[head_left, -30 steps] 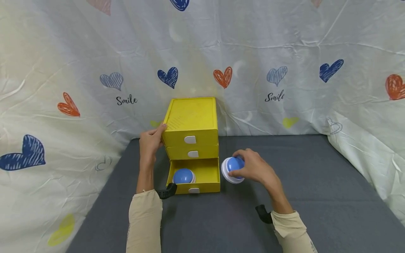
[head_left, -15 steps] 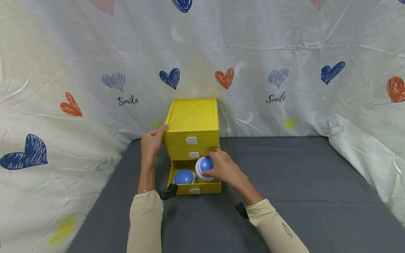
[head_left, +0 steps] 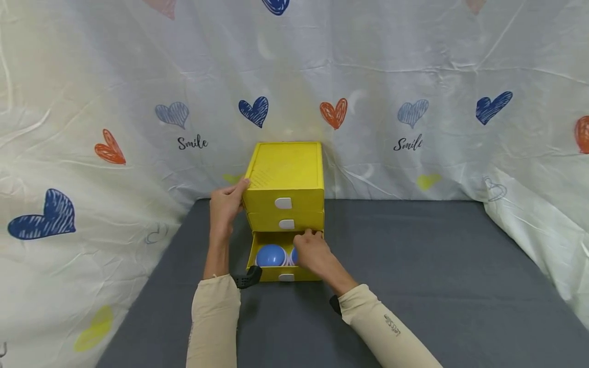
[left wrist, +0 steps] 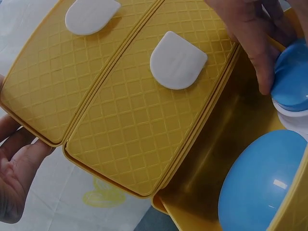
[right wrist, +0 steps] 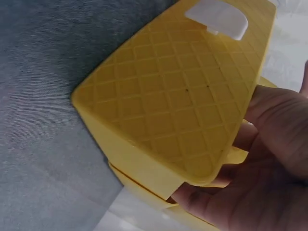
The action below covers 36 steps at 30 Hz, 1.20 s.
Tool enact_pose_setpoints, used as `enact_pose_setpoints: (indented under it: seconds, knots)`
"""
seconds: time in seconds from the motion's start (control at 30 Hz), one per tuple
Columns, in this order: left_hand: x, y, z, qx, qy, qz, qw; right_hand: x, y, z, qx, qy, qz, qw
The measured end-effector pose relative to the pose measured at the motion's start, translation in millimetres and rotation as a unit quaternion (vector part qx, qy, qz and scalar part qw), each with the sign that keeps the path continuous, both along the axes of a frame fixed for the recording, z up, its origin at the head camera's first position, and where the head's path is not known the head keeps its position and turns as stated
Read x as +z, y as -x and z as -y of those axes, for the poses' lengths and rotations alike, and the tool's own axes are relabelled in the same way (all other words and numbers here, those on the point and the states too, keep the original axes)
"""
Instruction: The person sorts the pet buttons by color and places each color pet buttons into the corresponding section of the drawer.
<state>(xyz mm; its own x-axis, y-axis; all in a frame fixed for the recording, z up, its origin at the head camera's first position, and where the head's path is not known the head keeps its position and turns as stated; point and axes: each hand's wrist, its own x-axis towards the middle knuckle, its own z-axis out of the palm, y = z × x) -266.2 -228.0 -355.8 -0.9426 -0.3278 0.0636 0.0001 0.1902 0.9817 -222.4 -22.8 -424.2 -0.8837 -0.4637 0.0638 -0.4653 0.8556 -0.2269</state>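
In the head view a yellow drawer cabinet (head_left: 287, 166) stands with its bottom drawer (head_left: 294, 274) pulled out. My left hand (head_left: 225, 207) holds the cabinet's upper left front corner. My right hand (head_left: 315, 253) is inside the drawer's right part, its fingers at a blue-domed round object with a white base (left wrist: 291, 77). My hand hides most of that object in the head view. A second blue-domed object (head_left: 270, 255) sits beside it on the left. In the right wrist view the drawer front (right wrist: 168, 91) hides the object and some fingertips of my right hand (right wrist: 269, 159).
Both upper drawers, with white pull tabs (head_left: 283, 203), are closed. A dark grey cloth (head_left: 414, 276) covers the table. Behind it hangs a white curtain (head_left: 368, 51) printed with hearts. Black wrist mounts (head_left: 248, 277) stick out near the drawer.
My right hand has carried the blue-domed object leftward from beside the cabinet and down into the drawer. My left hand has stayed on the cabinet corner.
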Motion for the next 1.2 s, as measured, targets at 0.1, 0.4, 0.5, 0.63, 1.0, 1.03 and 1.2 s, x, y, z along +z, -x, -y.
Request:
enact_pose_setpoints:
  seconds: [0.1,0.4,0.5,0.63,1.0,1.03,1.2]
  knots:
    - [-0.6,-0.1,-2.7,0.002,0.005,0.001,1.0,-0.1,0.7,-2.0,-0.006,-0.009,0.007,1.0]
    - [-0.4,-4.0,1.7,0.016,0.009,0.01,0.9998,-1.9,-45.2,0.2,-0.006,0.077,-0.257,0.963]
    - [2.2,-4.2,5.4,0.023,0.008,0.003,0.9997,-4.8,-64.5,12.4,0.021,0.08,-0.26,0.962]
    - [4.0,-4.5,8.9,0.02,0.004,-0.004,0.9998,-17.9,-70.5,24.9,0.048,0.032,-0.24,0.969]
    - [1.7,-3.5,7.2,0.015,0.013,0.008,0.9998,-24.9,-9.9,24.7,0.078,0.082,-0.247,0.962]
    - [1.1,-2.8,6.1,0.011,0.014,0.008,0.9998,-25.3,-3.6,23.7,0.071,0.09,-0.246,0.963]
    - [-2.3,-2.5,0.6,0.002,0.012,0.01,0.9999,-32.8,14.3,18.2,0.054,0.115,-0.259,0.958]
